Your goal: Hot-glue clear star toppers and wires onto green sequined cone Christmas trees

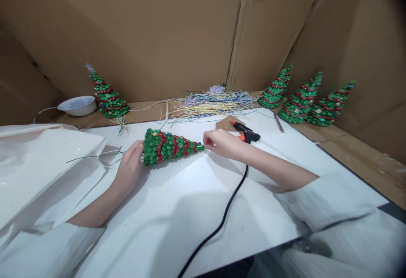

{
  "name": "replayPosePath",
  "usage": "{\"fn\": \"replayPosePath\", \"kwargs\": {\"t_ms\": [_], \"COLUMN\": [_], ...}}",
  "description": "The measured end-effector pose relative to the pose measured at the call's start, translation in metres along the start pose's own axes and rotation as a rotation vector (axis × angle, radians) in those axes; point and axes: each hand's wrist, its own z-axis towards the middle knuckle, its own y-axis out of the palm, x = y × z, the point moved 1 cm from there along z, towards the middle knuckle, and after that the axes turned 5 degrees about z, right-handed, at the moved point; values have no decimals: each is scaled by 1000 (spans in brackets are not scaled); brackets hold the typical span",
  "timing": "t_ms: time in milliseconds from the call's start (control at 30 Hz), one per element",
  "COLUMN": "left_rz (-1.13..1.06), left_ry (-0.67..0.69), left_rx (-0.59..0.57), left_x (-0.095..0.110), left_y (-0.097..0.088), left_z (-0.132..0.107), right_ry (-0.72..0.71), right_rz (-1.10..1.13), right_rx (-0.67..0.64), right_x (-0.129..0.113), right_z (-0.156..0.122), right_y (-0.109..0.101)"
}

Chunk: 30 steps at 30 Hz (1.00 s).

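A small green cone-shaped Christmas tree [169,146] with red garland lies on its side over the white tabletop [177,210]. My left hand [130,166] is closed round its wide base. My right hand [219,142] pinches the narrow tip at the other end. A black and orange glue gun [245,132] lies just behind my right hand, and its black cord [222,223] runs toward me.
A finished tree [108,98] stands at the back left beside a white bowl [78,105]. Three more trees [301,98] stand at the back right. A pile of thin coloured wires [212,102] lies at the back. Cardboard walls surround the table; a white plastic sheet [41,159] lies left.
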Motion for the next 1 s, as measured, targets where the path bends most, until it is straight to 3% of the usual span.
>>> {"fn": "replayPosePath", "kwargs": {"t_ms": [100, 200, 700, 1000], "left_rz": [-140, -197, -135, -169], "left_ry": [-92, -95, -69, -38], "left_rx": [-24, -25, 31, -2], "left_x": [1, -5, -1, -2], "left_y": [2, 5, 3, 4], "left_z": [2, 4, 4, 5], "right_ry": [23, 42, 12, 3], "right_rz": [-40, -49, -47, -55], "right_rx": [2, 20, 53, 63], "right_x": [-6, -6, -7, -8], "right_z": [7, 5, 3, 3], "right_y": [4, 8, 12, 13]}}
